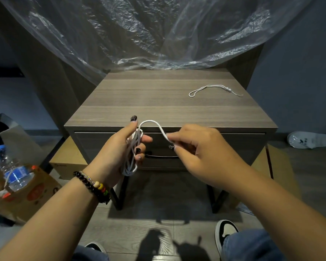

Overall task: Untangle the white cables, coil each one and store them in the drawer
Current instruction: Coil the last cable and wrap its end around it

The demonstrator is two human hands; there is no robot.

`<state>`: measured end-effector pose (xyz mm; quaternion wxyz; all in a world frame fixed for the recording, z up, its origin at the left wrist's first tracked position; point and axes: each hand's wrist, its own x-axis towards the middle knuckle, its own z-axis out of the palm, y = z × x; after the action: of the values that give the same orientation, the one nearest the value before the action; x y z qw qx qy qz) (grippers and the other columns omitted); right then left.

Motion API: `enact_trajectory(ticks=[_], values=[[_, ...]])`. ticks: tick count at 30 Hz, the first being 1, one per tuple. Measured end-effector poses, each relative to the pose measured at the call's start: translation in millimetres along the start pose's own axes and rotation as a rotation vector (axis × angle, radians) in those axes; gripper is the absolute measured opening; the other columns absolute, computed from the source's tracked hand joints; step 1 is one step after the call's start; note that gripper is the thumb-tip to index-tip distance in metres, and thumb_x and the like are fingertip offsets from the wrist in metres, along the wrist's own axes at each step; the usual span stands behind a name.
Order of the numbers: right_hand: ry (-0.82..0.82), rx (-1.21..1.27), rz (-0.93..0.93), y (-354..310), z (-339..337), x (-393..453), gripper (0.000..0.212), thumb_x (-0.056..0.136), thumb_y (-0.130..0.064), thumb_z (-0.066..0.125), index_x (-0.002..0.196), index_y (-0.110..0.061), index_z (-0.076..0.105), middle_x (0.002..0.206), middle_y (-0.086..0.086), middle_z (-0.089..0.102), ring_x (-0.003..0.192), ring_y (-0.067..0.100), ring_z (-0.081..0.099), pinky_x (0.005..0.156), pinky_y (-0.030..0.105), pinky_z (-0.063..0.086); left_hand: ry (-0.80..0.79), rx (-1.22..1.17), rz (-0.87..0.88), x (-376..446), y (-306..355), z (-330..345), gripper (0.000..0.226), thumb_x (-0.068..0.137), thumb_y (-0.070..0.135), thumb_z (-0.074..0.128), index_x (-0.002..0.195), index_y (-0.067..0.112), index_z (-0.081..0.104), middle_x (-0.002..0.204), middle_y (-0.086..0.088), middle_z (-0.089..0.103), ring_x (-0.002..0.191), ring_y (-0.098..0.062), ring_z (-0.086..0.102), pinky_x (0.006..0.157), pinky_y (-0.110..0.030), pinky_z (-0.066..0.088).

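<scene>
Before the shut drawer point(169, 147), hands point(119, 146) coil cable point(132, 159).

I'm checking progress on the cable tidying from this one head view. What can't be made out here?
- Drawer interior: shut front hides it, so any stored cables are unseen.
- Free end of the coiled cable: hidden inside the right hand, which pinches it.
- Coil's loop count: the left hand covers part of it.
- Second cable on the nightstand top: too small to tell its connectors.
</scene>
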<state>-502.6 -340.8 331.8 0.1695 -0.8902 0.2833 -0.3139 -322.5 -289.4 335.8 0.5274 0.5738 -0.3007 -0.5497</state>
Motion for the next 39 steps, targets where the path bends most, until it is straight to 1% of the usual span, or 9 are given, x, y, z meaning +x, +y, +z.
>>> enact_trajectory(ticks=[2,6,11,14,18,21,26,32,39], values=[[-0.008,-0.070,-0.076,-6.3,3.3,-3.2,0.028,0.087,-0.021,0.052,0.107,-0.017,0.071,0.086,-0.002,0.061,0.074,0.022,0.060,0.061,0.044,0.051,0.010,0.008,-0.004,0.8,-1.2,0.9,0.057,0.094,0.054,0.035,0.089,0.003,0.060,0.056,-0.002,0.038,0.044,-0.011,0.037,0.053,-0.026,0.029],[-0.103,-0.204,-0.195,-19.6,10.4,-8.2,0.023,0.084,-0.016,0.058,0.104,-0.015,0.069,0.086,-0.001,0.058,0.059,0.020,0.055,0.047,0.033,0.047,-0.017,0.063,-0.027,1.5,-5.8,4.2,0.052,0.088,0.058,0.043,0.095,0.008,0.056,0.065,-0.004,0.048,0.052,-0.013,0.044,0.055,-0.026,0.036],[-0.104,-0.356,-0.218,-25.8,13.5,-11.1,0.031,0.072,-0.014,0.075,0.103,-0.017,0.072,0.085,-0.003,0.062,0.051,0.016,0.053,0.043,0.018,0.014,-0.074,0.168,0.006,4.9,-11.6,-0.3,0.057,0.079,0.053,0.063,0.108,0.004,0.062,0.083,-0.014,0.056,0.073,-0.020,0.056,0.069,-0.032,0.044],[-0.099,-0.390,-0.223,-26.5,15.7,-12.8,0.031,0.071,-0.016,0.075,0.102,-0.018,0.072,0.085,-0.004,0.062,0.050,0.016,0.053,0.045,0.016,0.004,-0.038,0.160,0.037,6.1,-12.4,0.0,0.050,0.087,0.043,0.060,0.115,0.001,0.060,0.088,-0.016,0.052,0.075,-0.022,0.054,0.064,-0.029,0.045],[-0.157,-0.290,-0.189,-29.8,18.1,-13.6,0.025,0.080,-0.016,0.067,0.105,-0.015,0.068,0.087,-0.002,0.059,0.054,0.019,0.054,0.039,0.025,0.032,0.044,0.141,0.085,9.3,-13.4,3.6,0.043,0.095,0.036,0.047,0.115,0.000,0.059,0.086,-0.014,0.051,0.065,-0.016,0.053,0.053,-0.022,0.046],[-0.220,-0.160,-0.148,-31.8,18.1,-12.7,0.022,0.090,-0.019,0.055,0.110,-0.014,0.064,0.090,0.001,0.055,0.064,0.023,0.056,0.051,0.040,0.050,0.087,0.033,0.117,8.0,-9.3,7.2,0.040,0.099,0.032,0.040,0.114,-0.002,0.057,0.070,-0.008,0.049,0.050,-0.012,0.051,0.043,-0.015,0.042],[-0.243,0.028,-0.067,-27.2,17.6,-9.5,0.024,0.093,-0.019,0.055,0.114,-0.016,0.065,0.091,-0.002,0.057,0.080,0.017,0.056,0.069,0.041,0.051,0.068,-0.238,0.224,5.6,-3.9,8.6,0.033,0.102,0.027,0.036,0.116,0.000,0.050,0.067,-0.006,0.045,0.052,-0.014,0.050,0.049,-0.020,0.047],[-0.273,0.281,0.057,-27.2,13.5,-8.4,0.030,0.092,-0.014,0.059,0.120,-0.021,0.068,0.108,-0.006,0.069,0.098,0.005,0.062,0.087,0.028,0.051,0.091,-0.369,0.316,1.8,3.2,6.2,0.030,0.103,0.026,0.032,0.108,0.006,0.053,0.065,-0.001,0.046,0.051,-0.008,0.049,0.055,-0.020,0.051],[-0.290,0.394,0.119,-24.7,15.4,-5.8,0.029,0.090,-0.009,0.063,0.110,-0.027,0.073,0.089,-0.010,0.061,0.087,0.007,0.059,0.077,0.018,0.044,0.058,-0.568,0.266,3.9,9.3,-7.2,0.025,0.103,0.028,0.034,0.106,0.009,0.051,0.055,0.008,0.037,0.042,-0.002,0.036,0.045,-0.013,0.041]])
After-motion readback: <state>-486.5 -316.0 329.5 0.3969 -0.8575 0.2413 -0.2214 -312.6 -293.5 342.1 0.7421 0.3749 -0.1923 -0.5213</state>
